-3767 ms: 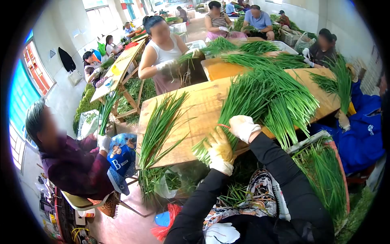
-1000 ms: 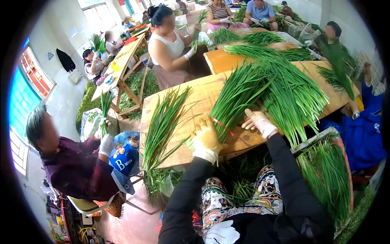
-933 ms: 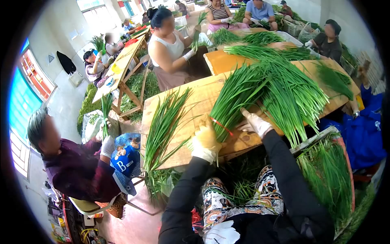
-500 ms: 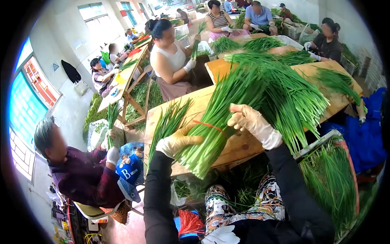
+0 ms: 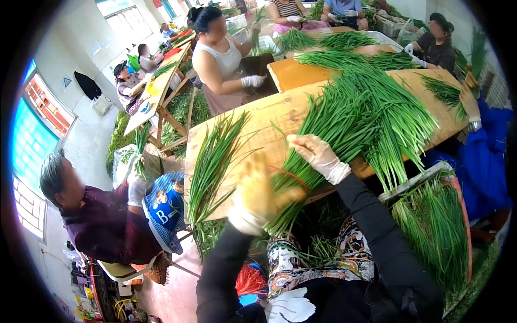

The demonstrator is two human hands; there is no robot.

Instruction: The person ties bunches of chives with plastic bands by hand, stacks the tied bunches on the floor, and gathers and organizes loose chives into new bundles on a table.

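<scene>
On the table: loose bunch across the left end, bundle over the near edge with a band around it, pile to the right of that. Off the table's near-right edge sits the crate with greens in it; ties are low in front of the table, seated person is off its left end. Behind the table: rear table with more bunches on it, standing person left of that, side table farther left.
</scene>
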